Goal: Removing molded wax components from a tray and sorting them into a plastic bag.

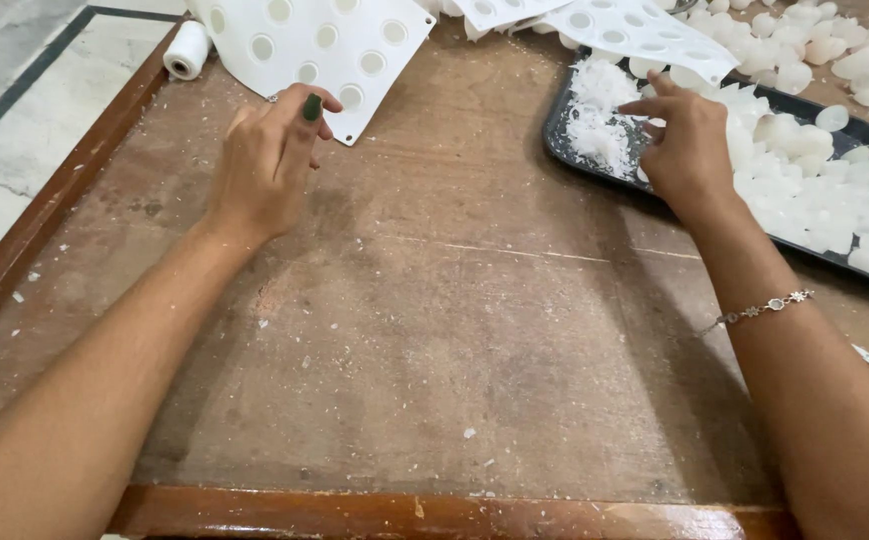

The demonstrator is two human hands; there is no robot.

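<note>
On the black tray (565, 140), right hand (690, 150) fingers spread over white shavings (595, 125), left hand (265, 165) curled, empty.

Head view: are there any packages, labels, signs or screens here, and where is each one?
None of these show; only unpackaged goods lie here.
White mould sheets: top edge, flat with round holes.
Black tray: upper right, holding white pieces.
White spool: top left, a small cylinder.

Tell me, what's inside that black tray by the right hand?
The black tray holds white flakes and smooth white wax-like pieces. The right hand and a white mould sheet cover part of it.
</note>
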